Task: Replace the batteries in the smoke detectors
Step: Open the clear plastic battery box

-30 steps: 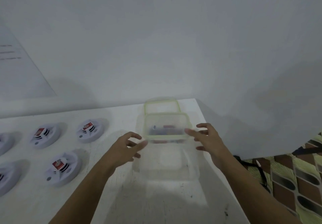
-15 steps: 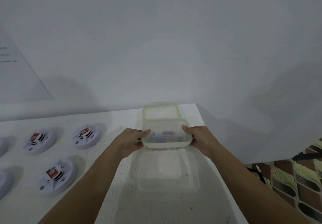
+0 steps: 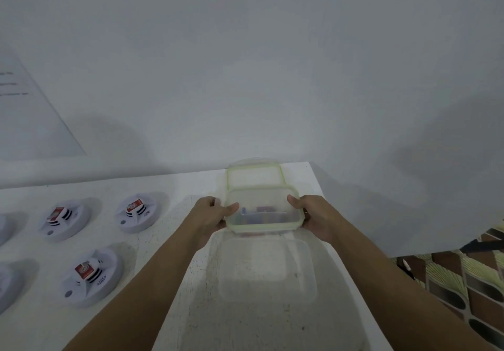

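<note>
A clear plastic box with a green-rimmed lid sits near the table's far right corner, with blurred batteries showing through it. My left hand grips its left side and my right hand grips its right side, thumbs on the lid. A second green-rimmed box stands just behind it. White round smoke detectors lie face down to the left, each with a red battery showing: one at the back, one further left, one in front.
An empty clear container lies on the table just in front of the held box. The white table ends at its right edge near my right arm; patterned floor lies beyond. More detectors are cut off at the left edge.
Both hands were open and apart from the box a second ago; they have closed in and now grip its two sides. The view has shifted slightly.
</note>
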